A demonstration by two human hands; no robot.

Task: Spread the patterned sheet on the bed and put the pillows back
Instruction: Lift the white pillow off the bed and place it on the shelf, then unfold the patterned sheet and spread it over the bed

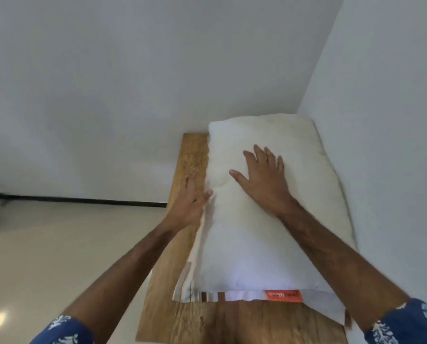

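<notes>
Above, the head view looks down on a white pillow (269, 219) lying lengthwise on a bare wooden bed platform (207, 324), pushed into the corner formed by two pale walls (108, 83). Right hand (264, 177): laid flat on the upper half of the pillow, palm down, fingers straight and spread apart, grip closed on nothing. Left hand (193, 202): set against the pillow's left edge, fingers extended and slightly blurred, thumb touching the fabric; grip likewise apart, clamped on nothing. Beneath the near end of the pillow lies a folded cloth (207, 295) with brown and white stripes and an orange label (283, 295), its white corner protruding at the lower right; whether this is the patterned sheet cannot be told. Only one pillow is in view. Both forearms are bare, with blue white-printed sleeves (410, 324) at the bottom corners. Left of the platform, a glossy cream floor (58, 244) meets a dark skirting line along the wall.
</notes>
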